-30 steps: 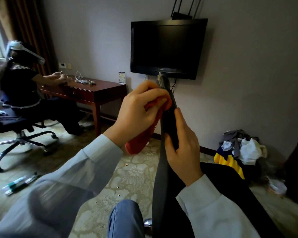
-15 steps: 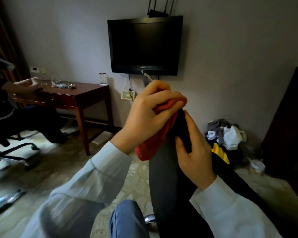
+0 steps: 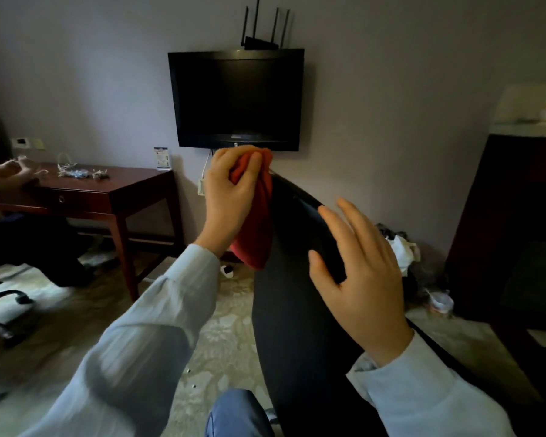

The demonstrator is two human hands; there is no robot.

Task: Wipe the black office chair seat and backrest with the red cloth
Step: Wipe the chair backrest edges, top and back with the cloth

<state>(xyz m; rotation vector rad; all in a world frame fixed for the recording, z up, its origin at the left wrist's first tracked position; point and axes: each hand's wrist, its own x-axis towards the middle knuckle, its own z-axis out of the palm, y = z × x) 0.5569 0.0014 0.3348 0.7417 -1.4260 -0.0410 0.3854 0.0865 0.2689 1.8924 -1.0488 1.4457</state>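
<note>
Against wall: backrest [image 3: 293, 279] upright, edge-on

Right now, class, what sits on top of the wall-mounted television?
A black router with four upright antennas stands on the television, along its top edge. Its lower body is partly hidden behind that edge, so any cables or lights cannot be seen.

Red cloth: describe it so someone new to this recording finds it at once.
Start at the black wall-mounted television. Just below its lower edge, the left hand pinches a soft red cloth against the black office chair backrest. Nothing else there is red.
</note>
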